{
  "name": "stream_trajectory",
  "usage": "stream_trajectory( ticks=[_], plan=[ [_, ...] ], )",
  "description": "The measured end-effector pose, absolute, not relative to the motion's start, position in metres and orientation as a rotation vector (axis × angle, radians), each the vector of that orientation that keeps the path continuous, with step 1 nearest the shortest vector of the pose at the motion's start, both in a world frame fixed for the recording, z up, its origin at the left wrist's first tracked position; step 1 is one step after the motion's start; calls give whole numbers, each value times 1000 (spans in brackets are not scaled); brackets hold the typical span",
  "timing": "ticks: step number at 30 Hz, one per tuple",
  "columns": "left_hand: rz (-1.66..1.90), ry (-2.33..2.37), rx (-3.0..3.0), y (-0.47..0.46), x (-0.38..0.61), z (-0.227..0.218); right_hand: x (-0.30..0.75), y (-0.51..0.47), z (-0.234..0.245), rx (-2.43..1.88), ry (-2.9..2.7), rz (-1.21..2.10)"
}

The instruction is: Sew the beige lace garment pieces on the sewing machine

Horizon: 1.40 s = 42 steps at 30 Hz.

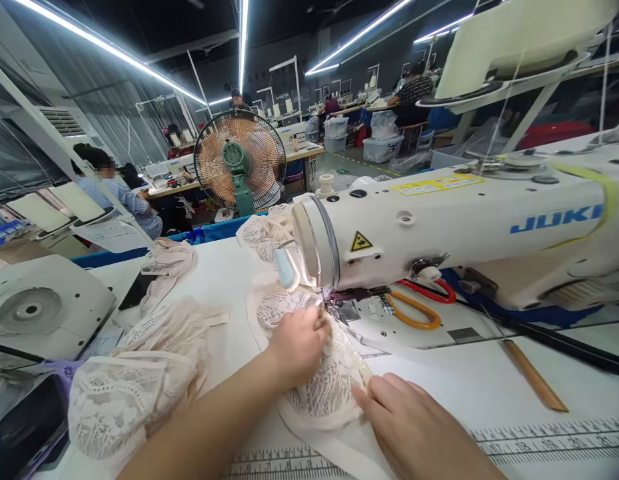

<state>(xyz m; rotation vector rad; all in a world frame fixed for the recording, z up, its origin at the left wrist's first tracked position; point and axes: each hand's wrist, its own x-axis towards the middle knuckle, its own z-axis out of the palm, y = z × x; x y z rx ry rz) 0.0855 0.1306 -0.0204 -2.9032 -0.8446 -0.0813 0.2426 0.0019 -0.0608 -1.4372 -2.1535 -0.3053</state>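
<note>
A cream lace bra cup piece lies on the white table under the head of a white Juki sewing machine. My left hand rests on top of the lace close to the needle area, fingers curled and pressing the fabric down. My right hand lies at the near right edge of the lace, fingertips pinching its trim. The needle itself is hidden behind my left hand and the machine head.
A pile of lace pieces lies at the left, more behind the machine. Scissors with orange and red handles and a wooden stick lie on the machine bed. A fan stands behind. Other people work at far tables.
</note>
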Motion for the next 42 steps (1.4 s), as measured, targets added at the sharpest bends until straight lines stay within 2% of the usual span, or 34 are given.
stream_trajectory(
  ticks=[4,10,18,32,42],
  plan=[
    [-210,-638,-2959,128,86,-20,247,5,-64,-1349,-2135,-276],
    [-380,-625,-2992,129,84,-24,253,12,-57,-1204,-2179,-420],
    [-310,-851,-3060,130,90,-23,261,22,-54,-1168,-2179,-493],
    [-533,-754,-3056,139,88,-27,257,22,-47,-1246,-2173,-518],
    [-469,-784,-2955,146,86,-31,256,31,-50,-1265,-2190,-460]
  ],
)
